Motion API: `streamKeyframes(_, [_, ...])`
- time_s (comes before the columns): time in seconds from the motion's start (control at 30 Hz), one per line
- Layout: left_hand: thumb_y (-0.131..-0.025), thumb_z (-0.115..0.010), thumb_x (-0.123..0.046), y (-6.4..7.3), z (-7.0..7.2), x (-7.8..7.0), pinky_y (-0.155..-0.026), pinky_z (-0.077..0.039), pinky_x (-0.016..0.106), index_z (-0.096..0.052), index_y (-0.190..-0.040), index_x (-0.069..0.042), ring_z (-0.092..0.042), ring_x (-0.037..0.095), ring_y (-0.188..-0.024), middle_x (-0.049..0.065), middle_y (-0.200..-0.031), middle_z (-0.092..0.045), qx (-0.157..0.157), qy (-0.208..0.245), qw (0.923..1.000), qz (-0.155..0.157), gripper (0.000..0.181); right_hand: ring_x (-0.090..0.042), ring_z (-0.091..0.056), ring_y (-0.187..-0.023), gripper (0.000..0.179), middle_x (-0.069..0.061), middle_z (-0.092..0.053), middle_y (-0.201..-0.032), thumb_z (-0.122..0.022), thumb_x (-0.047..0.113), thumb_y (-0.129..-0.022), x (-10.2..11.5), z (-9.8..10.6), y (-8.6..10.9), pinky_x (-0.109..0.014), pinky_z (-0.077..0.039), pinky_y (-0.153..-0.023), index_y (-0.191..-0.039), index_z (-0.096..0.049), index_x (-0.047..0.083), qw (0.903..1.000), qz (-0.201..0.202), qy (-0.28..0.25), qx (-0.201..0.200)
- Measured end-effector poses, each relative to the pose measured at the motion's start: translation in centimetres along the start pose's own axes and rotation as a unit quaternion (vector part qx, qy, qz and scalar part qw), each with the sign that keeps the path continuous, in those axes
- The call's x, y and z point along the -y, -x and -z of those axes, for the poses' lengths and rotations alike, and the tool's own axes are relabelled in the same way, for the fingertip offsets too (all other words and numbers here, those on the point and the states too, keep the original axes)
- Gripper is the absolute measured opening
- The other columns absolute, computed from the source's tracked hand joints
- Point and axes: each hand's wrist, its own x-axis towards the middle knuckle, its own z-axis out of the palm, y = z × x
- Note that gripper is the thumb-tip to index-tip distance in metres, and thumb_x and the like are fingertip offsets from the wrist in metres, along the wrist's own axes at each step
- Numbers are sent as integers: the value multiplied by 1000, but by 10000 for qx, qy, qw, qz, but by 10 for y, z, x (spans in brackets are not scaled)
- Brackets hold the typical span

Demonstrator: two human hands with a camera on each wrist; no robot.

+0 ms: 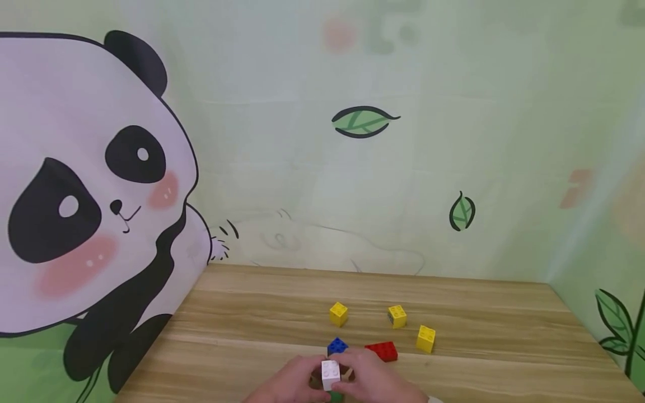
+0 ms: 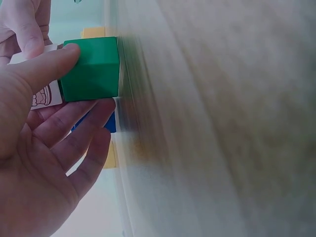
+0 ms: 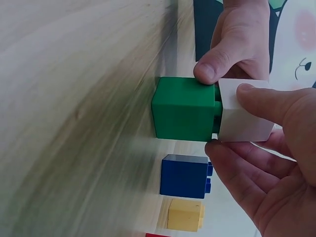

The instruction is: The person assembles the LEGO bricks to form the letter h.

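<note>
the left hand point(image 1: 292, 382) has fingers clamped on the green block point(image 3: 182, 108); the right hand point(image 1: 379, 378) pinches the white block point(image 3: 239, 123) over its studs. beyond the fingers stands the blue block point(image 3: 182, 176).

Backdrop point(image 1: 262, 157): pale green, faintly creased
Panda point(image 1: 75, 101): large cartoon, pink-cheeked, over on the left
Loose leaves point(image 1: 361, 122): one sideways, one upright and lower
Tabletop point(image 1: 252, 302): wood-grained
Yellow bricks point(image 1: 397, 317): three, set apart from one another
</note>
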Motion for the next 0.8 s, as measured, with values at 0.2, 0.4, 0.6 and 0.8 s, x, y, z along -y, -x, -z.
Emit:
streamKeyframes(0.2, [-84, -72, -10, 0, -1, -1, -75, -51, 23, -61, -111, -20, -62, 6, -86, -13, -99, -64, -27, 65, 9998, 163, 32, -2, -55, -80, 26, 17, -59, -95, -70, 29, -85, 5, -2, 3, -19, -49, -69, -109, -64, 21, 9998, -207, 46, -10])
streamKeyframes(0.4, [-81, -74, -9, 1, -1, -5, -73, -50, 22, -61, -110, -19, -61, 3, -84, -14, -98, -64, -147, -279, 9994, 169, 33, -2, -54, -79, 26, 17, -58, -92, -68, 32, -87, 7, -4, 3, -17, -49, -67, -109, -63, 20, 9996, -166, 220, -47])
streamKeyframes(0.6, [-81, -75, -12, 2, -2, -6, -72, -50, 22, -62, -109, -20, -61, 3, -84, -15, -97, -65, -184, -293, 9990, 287, 32, 0, -52, -74, 26, 17, -55, -87, -65, 34, -89, 6, -7, 2, -16, -48, -64, -109, -62, 18, 9975, 109, 693, -121])
streamKeyframes(0.8, [-81, -74, -10, 2, -3, -5, -73, -51, 21, -61, -108, -19, -62, 3, -85, -14, -98, -66, -178, -251, 9994, 165, 31, 0, -53, -76, 26, 16, -56, -88, -66, 33, -89, 8, -5, 3, -16, -48, -65, -110, -62, 17, 9981, -41, 608, -48])
